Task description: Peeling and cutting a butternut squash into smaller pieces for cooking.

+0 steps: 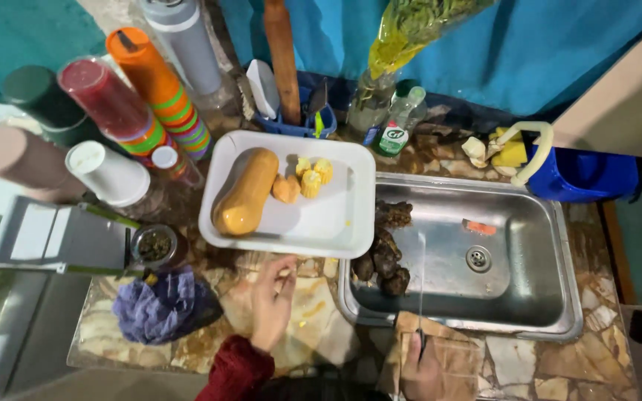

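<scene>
Our left hand (273, 301), in a dark red sleeve, hovers flat over the stone-patterned worktop (321, 327) with its fingers loosely spread and nothing in it, just below the white tray (336, 223). Our right hand (419, 371) sits at the bottom edge of the head view, closed around the handle of a knife (420, 297) whose thin blade points up over the front rim of the steel sink (544, 297).

On the tray we see a whole butternut squash (245, 193) lying at a slant, with an orange squash piece (287, 188) just beside its top end and a few pieces of yellow corn cob (313, 175) next to that. Inside the sink, along its left wall, lies a heap of dark brown lumps (384, 252); what they are we cannot tell. A small orange scrap (480, 227) rests near the drain.

Left of our left hand a crumpled purple cloth (161, 304) lies on the worktop, with a small jar of dark green herbs (155, 245) above it. Behind the tray stand stacked coloured cups (161, 93) and a blue utensil holder (291, 122). A blue jug (581, 174) sits at the sink's far right corner.
</scene>
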